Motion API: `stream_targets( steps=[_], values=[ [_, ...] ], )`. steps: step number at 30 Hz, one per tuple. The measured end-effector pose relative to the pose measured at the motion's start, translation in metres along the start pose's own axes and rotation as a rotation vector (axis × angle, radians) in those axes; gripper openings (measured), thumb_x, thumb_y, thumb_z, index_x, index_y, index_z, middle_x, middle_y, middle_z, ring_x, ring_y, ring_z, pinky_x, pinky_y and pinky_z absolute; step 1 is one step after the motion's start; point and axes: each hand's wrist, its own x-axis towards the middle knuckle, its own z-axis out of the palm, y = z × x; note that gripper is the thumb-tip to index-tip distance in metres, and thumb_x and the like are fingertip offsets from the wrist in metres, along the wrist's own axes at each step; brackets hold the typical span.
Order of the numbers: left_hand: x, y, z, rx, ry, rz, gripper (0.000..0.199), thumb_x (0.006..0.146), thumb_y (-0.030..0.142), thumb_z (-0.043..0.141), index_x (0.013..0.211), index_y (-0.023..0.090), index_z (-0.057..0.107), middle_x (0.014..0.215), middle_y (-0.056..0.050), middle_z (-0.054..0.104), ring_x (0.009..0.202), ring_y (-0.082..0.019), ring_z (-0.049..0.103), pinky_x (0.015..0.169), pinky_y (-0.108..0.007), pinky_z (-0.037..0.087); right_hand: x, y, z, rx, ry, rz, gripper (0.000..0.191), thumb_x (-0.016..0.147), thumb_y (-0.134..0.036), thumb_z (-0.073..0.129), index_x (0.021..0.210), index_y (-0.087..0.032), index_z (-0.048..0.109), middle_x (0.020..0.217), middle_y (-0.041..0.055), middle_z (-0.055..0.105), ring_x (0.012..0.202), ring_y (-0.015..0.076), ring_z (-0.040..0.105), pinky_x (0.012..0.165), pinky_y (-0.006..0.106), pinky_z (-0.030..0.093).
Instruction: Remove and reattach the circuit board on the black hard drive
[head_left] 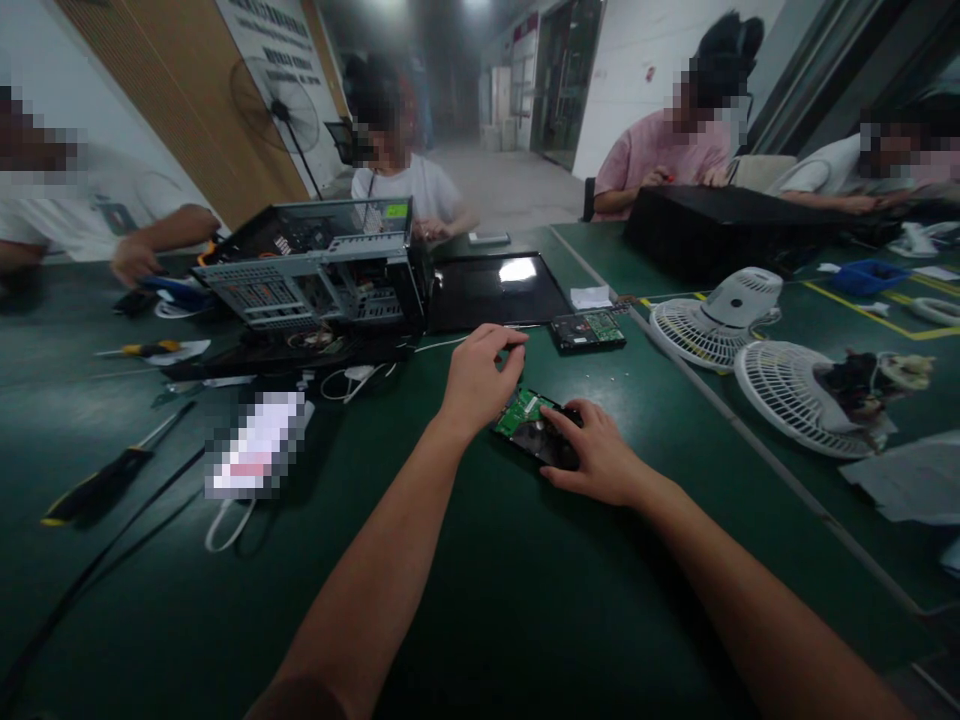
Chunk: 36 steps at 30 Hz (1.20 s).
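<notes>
A hard drive (534,436) with a green circuit board and a black metal body lies on the green table in front of me. My right hand (596,455) grips its right end, thumb and fingers on either side. Over the drive's far left corner is my left hand (486,375), its fingers curled together in a pinch. Whatever sits between those fingertips, if anything, is too small to make out. A second hard drive (589,331), circuit board up, rests a little farther back, with tiny bits on the table near it.
An opened computer case (322,280) stands back left, beside a flat black panel (499,290). On the left lie a screwdriver (112,477), a phone (259,445) and cables. White fan parts (810,395) and a black box (727,228) occupy the right. Several people sit around the table.
</notes>
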Motion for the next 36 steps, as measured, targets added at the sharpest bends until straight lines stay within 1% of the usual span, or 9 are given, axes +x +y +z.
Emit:
stream_targets(
  steps=[3,7,11,16,24,29,36],
  values=[
    [0.0006,0.0019,-0.0001,0.001,-0.003,0.005,0.018,0.091,0.009,0.062,0.102,0.02,0.072,0.106,-0.005,0.073,0.098,-0.017,0.068,0.082,-0.03,0.056,-0.0002,0.0001,0.0004,0.003,0.003,0.0,0.087,0.084,-0.066,0.064,0.158,-0.025,0.04,0.14,0.0204,0.043,0.126,0.0419,0.045,0.104,0.06,0.04],
    [0.0009,0.0031,-0.0003,-0.002,0.013,-0.021,0.017,0.091,0.01,0.063,0.101,0.02,0.072,0.105,-0.005,0.072,0.096,-0.017,0.067,0.08,-0.029,0.057,-0.0005,0.0015,0.002,0.007,0.01,-0.01,0.088,0.085,-0.065,0.063,0.159,-0.026,0.038,0.141,0.02,0.042,0.127,0.0414,0.044,0.106,0.061,0.038],
    [0.0007,0.0019,0.0002,-0.025,0.016,-0.033,0.013,0.091,0.014,0.066,0.099,0.02,0.073,0.104,-0.005,0.071,0.093,-0.016,0.067,0.078,-0.029,0.057,-0.0004,0.0019,0.0019,0.016,0.001,-0.003,0.088,0.085,-0.065,0.063,0.159,-0.026,0.037,0.141,0.0201,0.043,0.127,0.0418,0.043,0.106,0.06,0.038],
    [0.0,-0.0005,0.001,-0.041,0.009,-0.04,0.013,0.092,0.016,0.068,0.102,0.021,0.074,0.104,-0.004,0.071,0.09,-0.015,0.067,0.075,-0.028,0.057,0.0001,0.0009,0.0008,0.011,0.001,-0.001,0.088,0.084,-0.066,0.063,0.158,-0.025,0.038,0.141,0.0203,0.043,0.128,0.042,0.043,0.105,0.06,0.039],
    [0.0,-0.0014,0.0002,-0.035,-0.003,-0.033,0.012,0.092,0.017,0.068,0.102,0.021,0.074,0.103,-0.004,0.071,0.089,-0.015,0.067,0.074,-0.027,0.056,-0.0003,0.0017,0.0033,0.003,0.004,-0.004,0.09,0.084,-0.065,0.064,0.159,-0.024,0.037,0.14,0.0214,0.043,0.127,0.042,0.043,0.105,0.06,0.039],
    [0.0003,-0.0033,0.0024,-0.021,0.001,-0.022,0.011,0.092,0.018,0.068,0.101,0.022,0.073,0.103,-0.004,0.071,0.09,-0.016,0.067,0.076,-0.029,0.057,0.0001,0.0015,0.0027,-0.011,0.005,-0.004,0.089,0.085,-0.066,0.064,0.159,-0.024,0.038,0.14,0.0213,0.042,0.126,0.0415,0.044,0.104,0.059,0.039],
    [-0.0001,-0.0013,0.0021,-0.044,-0.001,-0.008,0.009,0.092,0.016,0.069,0.099,0.02,0.072,0.101,-0.003,0.07,0.088,-0.014,0.067,0.073,-0.026,0.056,-0.0003,-0.0007,0.0011,0.003,-0.004,0.002,0.088,0.085,-0.065,0.064,0.158,-0.024,0.039,0.14,0.0209,0.042,0.127,0.0411,0.044,0.106,0.06,0.038]
  ],
)
